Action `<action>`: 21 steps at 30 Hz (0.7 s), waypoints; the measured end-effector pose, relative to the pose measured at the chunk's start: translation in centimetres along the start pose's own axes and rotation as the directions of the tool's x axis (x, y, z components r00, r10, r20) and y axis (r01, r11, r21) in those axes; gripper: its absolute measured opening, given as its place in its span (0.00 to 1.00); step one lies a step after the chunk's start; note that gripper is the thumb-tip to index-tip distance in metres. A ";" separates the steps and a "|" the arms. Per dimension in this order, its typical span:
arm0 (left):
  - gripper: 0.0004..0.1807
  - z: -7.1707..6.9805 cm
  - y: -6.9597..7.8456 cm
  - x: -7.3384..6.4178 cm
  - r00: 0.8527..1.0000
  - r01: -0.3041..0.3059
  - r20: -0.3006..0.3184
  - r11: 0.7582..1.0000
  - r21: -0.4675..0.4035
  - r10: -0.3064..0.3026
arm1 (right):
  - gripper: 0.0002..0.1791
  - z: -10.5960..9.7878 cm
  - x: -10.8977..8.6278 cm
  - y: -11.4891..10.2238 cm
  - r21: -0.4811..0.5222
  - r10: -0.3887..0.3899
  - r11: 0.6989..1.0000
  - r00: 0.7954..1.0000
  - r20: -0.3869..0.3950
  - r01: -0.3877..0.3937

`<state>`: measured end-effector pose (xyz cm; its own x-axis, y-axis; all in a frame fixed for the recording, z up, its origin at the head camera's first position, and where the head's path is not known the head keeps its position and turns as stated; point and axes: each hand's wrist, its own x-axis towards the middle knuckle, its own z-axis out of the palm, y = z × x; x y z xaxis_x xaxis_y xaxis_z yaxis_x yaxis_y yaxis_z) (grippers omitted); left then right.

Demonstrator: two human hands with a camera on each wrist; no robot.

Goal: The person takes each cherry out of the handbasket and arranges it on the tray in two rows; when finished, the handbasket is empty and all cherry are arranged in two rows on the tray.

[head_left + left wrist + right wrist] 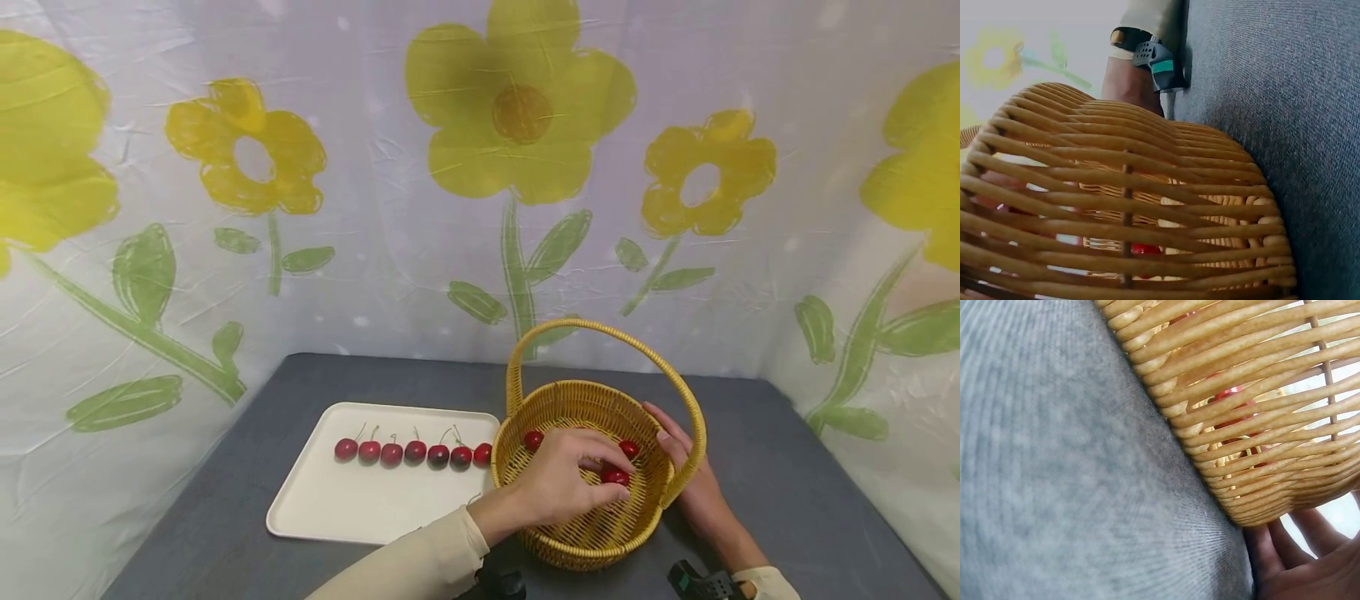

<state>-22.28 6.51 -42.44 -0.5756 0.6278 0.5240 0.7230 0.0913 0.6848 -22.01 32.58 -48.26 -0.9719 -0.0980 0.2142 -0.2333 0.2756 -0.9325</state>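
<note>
Inside the yellow wicker basket [600, 550], my left hand [562, 479] pinches a dark red cherry [615, 475] between thumb and fingers. Two more cherries lie in the basket: one at its left wall [533, 440] and one at its right side [628, 450]. My right hand [697, 483] rests against the basket's outer right wall, its fingers extended along the weave. The right wrist view shows those fingers [1297, 540] low on the basket's side. Through the weave in the left wrist view, a bit of red cherry [1145, 249] shows.
Left of the basket stands a cream tray [360, 508] with several stemmed cherries [415, 452] in a row; the basket overlaps its right end. The basket's tall handle [600, 327] arches above it. A grey cloth [225, 500] covers the table, before a flower-patterned curtain [375, 275].
</note>
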 end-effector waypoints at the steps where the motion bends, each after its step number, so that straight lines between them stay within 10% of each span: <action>1: 0.12 -0.1 0.1 -0.1 0.999 -0.016 -0.039 1.000 -0.007 0.016 | 0.30 0.0 -0.1 0.0 0.004 -0.002 1.000 1.000 0.002 0.002; 6: 0.13 -1.4 1.0 -1.0 0.973 -0.103 -0.197 0.991 0.085 0.118 | 0.31 0.1 -0.2 -0.1 0.003 -0.003 1.000 1.000 -0.005 0.003; 14: 0.15 -6.6 1.9 -5.3 0.939 -0.175 -0.270 0.973 0.154 0.211 | 0.31 0.0 0.0 -0.2 0.024 0.025 0.999 1.000 -0.002 -0.025; 21: 0.14 -11.0 1.0 -10.8 0.977 0.086 -0.200 0.994 0.068 -0.071 | 0.32 0.1 0.0 -0.4 0.026 0.025 0.999 1.000 0.004 -0.025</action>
<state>-19.58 -8.66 -41.87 -0.6905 0.4525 0.5644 0.6947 0.1976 0.6916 -21.90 32.34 -47.92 -0.9773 -0.0951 0.1895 -0.2079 0.2531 -0.9448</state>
